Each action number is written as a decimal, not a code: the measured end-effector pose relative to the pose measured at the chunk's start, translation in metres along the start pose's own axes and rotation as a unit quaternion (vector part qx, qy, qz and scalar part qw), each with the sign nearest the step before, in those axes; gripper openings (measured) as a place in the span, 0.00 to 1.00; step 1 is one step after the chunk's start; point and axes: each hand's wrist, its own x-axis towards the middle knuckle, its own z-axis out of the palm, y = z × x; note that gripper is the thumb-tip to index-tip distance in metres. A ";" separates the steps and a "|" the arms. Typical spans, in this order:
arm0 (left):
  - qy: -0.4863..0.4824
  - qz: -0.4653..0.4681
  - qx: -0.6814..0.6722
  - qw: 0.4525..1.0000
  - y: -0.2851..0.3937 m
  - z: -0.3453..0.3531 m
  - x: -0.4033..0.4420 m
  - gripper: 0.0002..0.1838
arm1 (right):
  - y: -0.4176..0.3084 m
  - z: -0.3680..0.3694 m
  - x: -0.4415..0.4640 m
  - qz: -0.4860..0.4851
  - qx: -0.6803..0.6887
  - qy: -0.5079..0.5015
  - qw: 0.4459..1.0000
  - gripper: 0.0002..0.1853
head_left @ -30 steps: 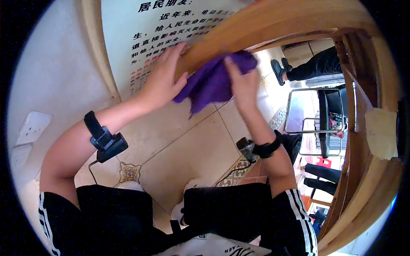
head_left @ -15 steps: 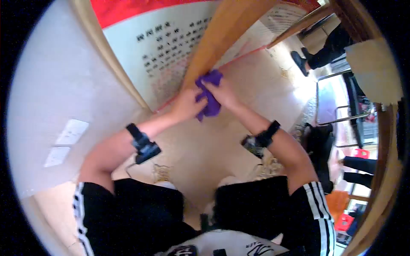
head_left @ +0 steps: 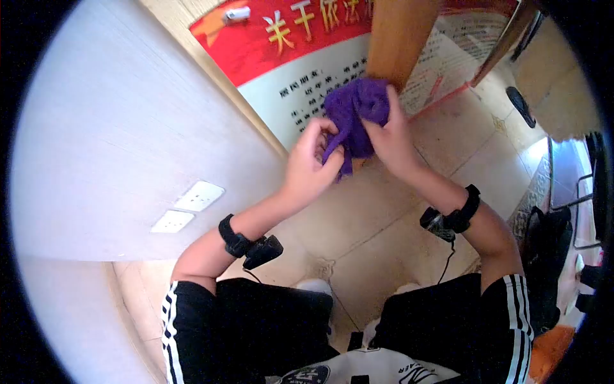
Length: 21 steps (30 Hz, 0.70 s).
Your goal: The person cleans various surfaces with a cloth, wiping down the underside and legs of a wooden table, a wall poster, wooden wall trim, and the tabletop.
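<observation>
Cloth is pinched by the curled left hand at 8 o'clock and clasped by the half-open right hand at 4 o'clock.

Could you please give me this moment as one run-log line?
left hand: pinching purple cloth; right hand: holding same cloth; cloth: covering part of wooden post; behind post: red-and-white poster

Soft, bright light around the purple cloth, seen through a round fisheye lens.
Right of the cloth, glare whitens a patch of floor; left of it, the pale wall is evenly lit. Below it, the black shorts lose most detail. Poster lettering at its upper left is fairly crisp, at its upper right too soft to read. Farthest from it, edges bow into black.
</observation>
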 end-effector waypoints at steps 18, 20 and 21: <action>0.178 0.352 0.642 0.657 -0.020 -0.107 0.028 0.33 | -0.018 0.070 0.056 -0.419 -0.290 -0.054 0.859 0.25; 0.207 0.374 0.621 0.657 -0.006 -0.110 0.033 0.33 | -0.053 0.076 0.074 -0.399 -0.180 0.027 0.898 0.24; 0.204 0.374 0.620 0.659 -0.002 -0.110 0.035 0.33 | -0.059 0.082 0.076 -0.397 -0.182 0.028 0.899 0.24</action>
